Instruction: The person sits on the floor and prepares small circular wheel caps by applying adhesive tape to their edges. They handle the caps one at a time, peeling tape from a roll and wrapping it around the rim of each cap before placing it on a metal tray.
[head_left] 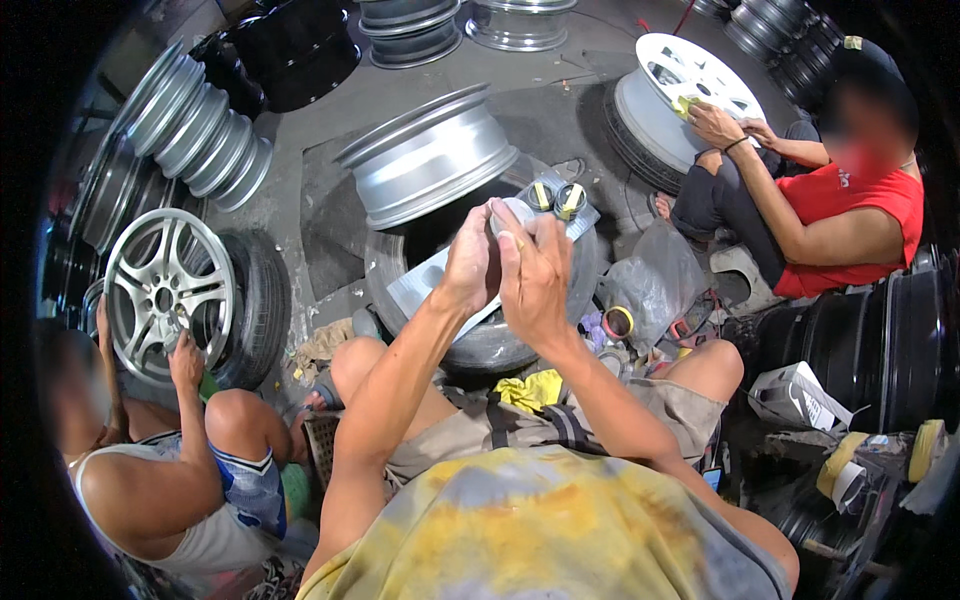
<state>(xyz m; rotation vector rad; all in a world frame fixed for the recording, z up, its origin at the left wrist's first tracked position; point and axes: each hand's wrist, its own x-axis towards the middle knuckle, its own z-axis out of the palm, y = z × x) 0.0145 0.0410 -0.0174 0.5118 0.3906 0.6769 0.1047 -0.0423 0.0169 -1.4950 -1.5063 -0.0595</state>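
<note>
My left hand (470, 258) and my right hand (537, 275) are raised close together above a black tyre (490, 355) lying flat before me. Their fingers are bent and pressed together around a small pale, rounded thing (516, 210), mostly covered by them; its kind I cannot make out. Just beyond my hands, a silver wheel rim (430, 165) rests tilted on the tyre. A light flat sheet (412, 290) lies across the tyre under my hands. Beside my right fingertips sit two small round dark items with yellow strips (570, 201).
At right, a person in red (850, 225) handles a white rim (690, 90) on a tyre. A person at left (150, 470) holds a silver spoked rim (165, 300). A plastic bag (655, 275) and tape roll (618, 321) lie right of my tyre. Stacked rims (200, 130) stand far left.
</note>
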